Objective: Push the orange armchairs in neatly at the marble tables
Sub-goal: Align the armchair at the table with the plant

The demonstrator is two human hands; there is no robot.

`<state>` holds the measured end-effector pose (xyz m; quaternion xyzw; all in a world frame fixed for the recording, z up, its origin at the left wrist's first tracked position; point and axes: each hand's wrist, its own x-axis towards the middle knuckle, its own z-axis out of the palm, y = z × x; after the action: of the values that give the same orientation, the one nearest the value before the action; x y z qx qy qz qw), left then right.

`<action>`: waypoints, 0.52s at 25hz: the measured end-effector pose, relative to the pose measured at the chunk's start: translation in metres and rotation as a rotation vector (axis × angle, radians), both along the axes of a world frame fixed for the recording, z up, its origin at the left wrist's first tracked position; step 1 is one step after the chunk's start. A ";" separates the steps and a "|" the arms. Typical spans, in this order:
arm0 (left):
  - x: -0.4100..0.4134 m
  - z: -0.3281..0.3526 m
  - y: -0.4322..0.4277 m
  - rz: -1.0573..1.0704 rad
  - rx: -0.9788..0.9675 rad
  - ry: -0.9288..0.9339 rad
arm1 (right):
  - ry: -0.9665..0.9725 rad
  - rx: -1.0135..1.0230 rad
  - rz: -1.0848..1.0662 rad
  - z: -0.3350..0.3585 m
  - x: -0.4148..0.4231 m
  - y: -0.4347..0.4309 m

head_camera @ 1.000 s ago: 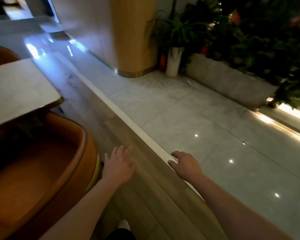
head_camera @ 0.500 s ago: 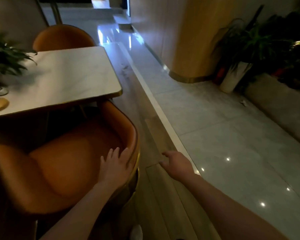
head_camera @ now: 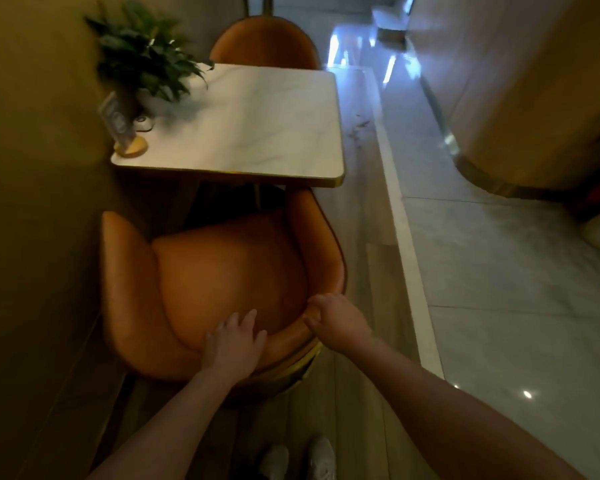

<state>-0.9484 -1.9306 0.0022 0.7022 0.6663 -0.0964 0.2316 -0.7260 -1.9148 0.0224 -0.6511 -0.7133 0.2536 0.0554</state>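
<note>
Left hand [head_camera: 234,344]: fingers straight and spread, laid flat on the inner face of the backrest of the near armchair [head_camera: 222,282], gripping nothing; right hand [head_camera: 336,320]: fingers curled over the top rim of the same backrest on its aisle side, thumb behind, a firm hold. Both forearms reach forward from the standing person, whose shoes [head_camera: 298,459] show just behind the chair.

Position of the chair: it faces the marble table [head_camera: 250,123]; the tip of its right arm reaches the table's near edge, while the left arm tip lies short of it, near the wall [head_camera: 32,202]; most of the seat stands out from under the top. It appears slightly askew to the table edge.

Step in hand, as judged: taking hold of the backrest ahead of the push. The next move calls for an even forward shove with both hands, with a slight turn to square the chair, minding the wall on the left.

A far armchair [head_camera: 264,43] sits tucked at the opposite side. On the table: a potted plant [head_camera: 142,46] and a card stand [head_camera: 118,123]; its card is blurred; no writing or brand can be read anywhere.
</note>
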 end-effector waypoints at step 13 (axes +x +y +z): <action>-0.001 -0.053 -0.014 0.302 -0.006 0.090 | -0.224 -0.232 0.413 -0.082 0.003 0.069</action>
<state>-0.9495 -1.9444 -0.0512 0.5883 0.7737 -0.0940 0.2153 -0.7234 -1.8458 -0.0593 -0.5179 -0.7987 0.2660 -0.1521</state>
